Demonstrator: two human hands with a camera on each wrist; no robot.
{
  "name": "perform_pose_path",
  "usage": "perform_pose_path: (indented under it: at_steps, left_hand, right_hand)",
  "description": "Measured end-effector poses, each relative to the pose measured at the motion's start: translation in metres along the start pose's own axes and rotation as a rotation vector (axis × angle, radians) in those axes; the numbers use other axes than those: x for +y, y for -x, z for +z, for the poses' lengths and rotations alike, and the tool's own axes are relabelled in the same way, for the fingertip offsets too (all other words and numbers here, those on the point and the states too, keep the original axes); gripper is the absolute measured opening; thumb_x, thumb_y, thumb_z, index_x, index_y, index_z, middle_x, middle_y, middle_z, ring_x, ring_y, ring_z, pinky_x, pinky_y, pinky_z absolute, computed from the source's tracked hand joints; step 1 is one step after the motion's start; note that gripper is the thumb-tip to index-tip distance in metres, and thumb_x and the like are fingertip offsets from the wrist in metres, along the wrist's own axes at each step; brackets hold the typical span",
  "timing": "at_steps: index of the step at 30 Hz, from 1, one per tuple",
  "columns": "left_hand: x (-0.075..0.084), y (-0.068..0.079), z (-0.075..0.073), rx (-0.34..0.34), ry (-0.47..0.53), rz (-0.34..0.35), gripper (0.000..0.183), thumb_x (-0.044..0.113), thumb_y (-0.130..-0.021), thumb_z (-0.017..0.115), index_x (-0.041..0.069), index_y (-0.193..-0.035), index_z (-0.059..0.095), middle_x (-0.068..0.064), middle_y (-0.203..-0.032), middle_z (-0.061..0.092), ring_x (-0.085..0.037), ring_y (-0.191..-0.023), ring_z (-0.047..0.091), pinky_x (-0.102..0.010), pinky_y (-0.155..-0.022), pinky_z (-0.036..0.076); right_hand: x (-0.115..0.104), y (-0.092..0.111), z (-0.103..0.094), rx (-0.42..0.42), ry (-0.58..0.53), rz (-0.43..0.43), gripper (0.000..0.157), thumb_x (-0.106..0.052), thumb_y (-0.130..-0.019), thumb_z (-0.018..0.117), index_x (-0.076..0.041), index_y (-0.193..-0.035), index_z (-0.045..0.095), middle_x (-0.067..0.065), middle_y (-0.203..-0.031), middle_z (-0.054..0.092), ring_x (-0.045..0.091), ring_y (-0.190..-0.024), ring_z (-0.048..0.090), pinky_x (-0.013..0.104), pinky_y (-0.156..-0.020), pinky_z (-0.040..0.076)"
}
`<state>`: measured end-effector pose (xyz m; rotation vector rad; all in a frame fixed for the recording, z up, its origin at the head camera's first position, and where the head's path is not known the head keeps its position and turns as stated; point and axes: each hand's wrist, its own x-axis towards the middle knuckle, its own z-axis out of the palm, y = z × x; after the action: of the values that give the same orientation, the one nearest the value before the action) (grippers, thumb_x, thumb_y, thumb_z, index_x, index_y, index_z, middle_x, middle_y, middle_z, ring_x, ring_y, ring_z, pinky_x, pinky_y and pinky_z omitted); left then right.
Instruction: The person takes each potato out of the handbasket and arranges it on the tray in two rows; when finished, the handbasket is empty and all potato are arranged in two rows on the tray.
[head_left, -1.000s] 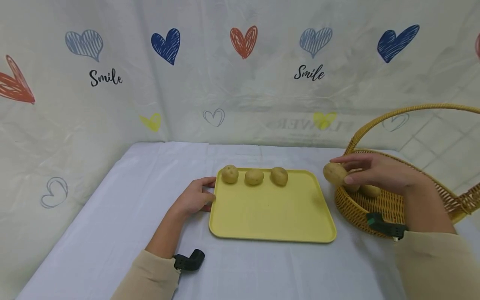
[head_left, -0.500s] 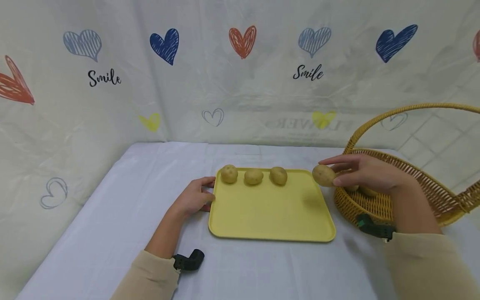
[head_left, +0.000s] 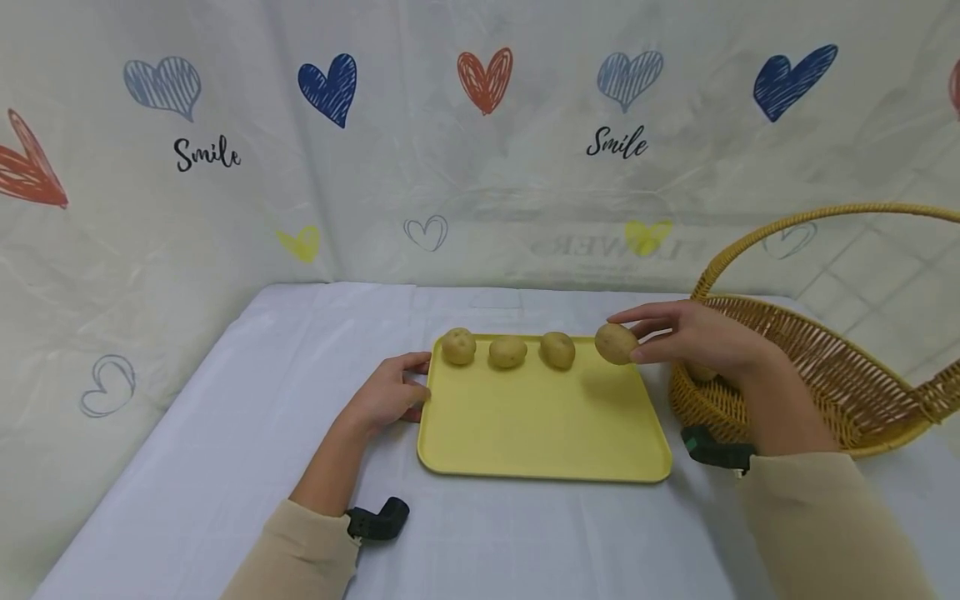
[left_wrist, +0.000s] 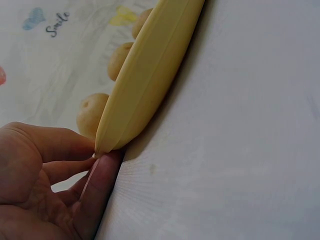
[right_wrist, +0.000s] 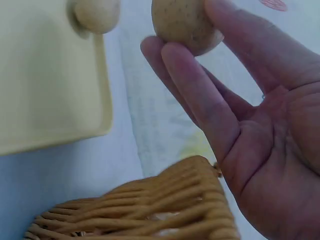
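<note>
My right hand (head_left: pixel 701 333) pinches a potato (head_left: pixel 616 343) between thumb and fingertips, held above the back right corner of the yellow tray (head_left: pixel 525 425). In the right wrist view the same potato (right_wrist: pixel 185 25) sits at the fingertips, off the palm. Three potatoes stand in a row along the tray's back edge: a left potato (head_left: pixel 458 346), a middle potato (head_left: pixel 507 352) and a right potato (head_left: pixel 557 350). At the tray's left edge my left hand (head_left: pixel 386 392) grips the rim, and the left wrist view shows thumb and finger meeting on the tray's rim (left_wrist: pixel 150 80).
A wicker basket (head_left: pixel 877 375) with a tall arched handle stands right of the tray. Inside it a potato (head_left: pixel 701 372) shows, partly hidden by my right forearm. White cloth (head_left: pixel 247 417) covers the table, and a printed curtain (head_left: pixel 375 167) hangs behind.
My right hand has carried the potato leftward from over the basket's rim to above the tray's back right corner. My left hand and the three potatoes on the tray keep their places.
</note>
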<state>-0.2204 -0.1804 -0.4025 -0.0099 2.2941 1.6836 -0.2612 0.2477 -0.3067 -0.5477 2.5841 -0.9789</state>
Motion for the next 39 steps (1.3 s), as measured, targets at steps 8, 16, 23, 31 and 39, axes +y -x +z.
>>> perform_pose_path:
  at_steps: [8, 16, 23, 31, 39]
  left_hand:
    - [0.0, 0.0, 0.0, -0.008, 0.003, 0.005, 0.072, -0.005, -0.089, 0.057, 0.004, -0.158, 0.039, -0.016, -0.147, 0.049, -0.019, -0.092, 0.065, -0.033, -0.069, 0.062]
    - [0.0, 0.001, -0.001, 0.0, -0.007, 0.002, 0.071, -0.004, -0.09, 0.058, 0.005, -0.158, 0.04, -0.015, -0.147, 0.05, -0.02, -0.093, 0.065, -0.033, -0.069, 0.062]
    - [0.001, 0.002, -0.002, 0.005, -0.011, -0.003, 0.071, -0.004, -0.09, 0.059, 0.006, -0.158, 0.041, -0.015, -0.147, 0.051, -0.02, -0.096, 0.066, -0.033, -0.07, 0.063]
    - [0.0, 0.0, -0.001, -0.006, -0.012, 0.004, 0.071, -0.004, -0.089, 0.058, 0.004, -0.158, 0.04, -0.016, -0.147, 0.051, -0.02, -0.096, 0.065, -0.033, -0.071, 0.062]
    - [-0.001, -0.001, -0.002, -0.008, -0.011, 0.003, 0.072, -0.004, -0.089, 0.058, 0.005, -0.158, 0.04, -0.015, -0.146, 0.051, -0.02, -0.096, 0.065, -0.033, -0.071, 0.063]
  right_hand:
    - [0.001, -0.016, 0.011, 0.052, 0.033, -0.033, 0.056, -0.033, -0.089, 0.081, -0.025, -0.142, 0.064, 0.011, -0.138, 0.066, 0.031, -0.131, 0.059, 0.038, -0.097, 0.052]
    - [-0.002, -0.024, 0.017, 0.071, 0.075, -0.019, 0.058, -0.032, -0.09, 0.081, -0.019, -0.144, 0.063, 0.019, -0.137, 0.065, 0.036, -0.13, 0.059, 0.046, -0.099, 0.052]
    - [-0.009, -0.032, 0.021, 0.069, 0.156, 0.08, 0.054, -0.029, -0.09, 0.08, -0.021, -0.141, 0.065, 0.018, -0.13, 0.068, 0.031, -0.116, 0.065, 0.042, -0.092, 0.052]
    - [-0.011, -0.038, 0.025, 0.012, 0.118, 0.112, 0.054, -0.016, -0.089, 0.075, -0.012, -0.142, 0.064, 0.023, -0.128, 0.067, 0.02, -0.082, 0.068, 0.036, -0.073, 0.054]
    - [-0.01, -0.044, 0.024, -0.037, 0.176, 0.084, 0.054, -0.015, -0.089, 0.075, -0.011, -0.142, 0.064, 0.023, -0.127, 0.068, 0.017, -0.079, 0.068, 0.033, -0.073, 0.052]
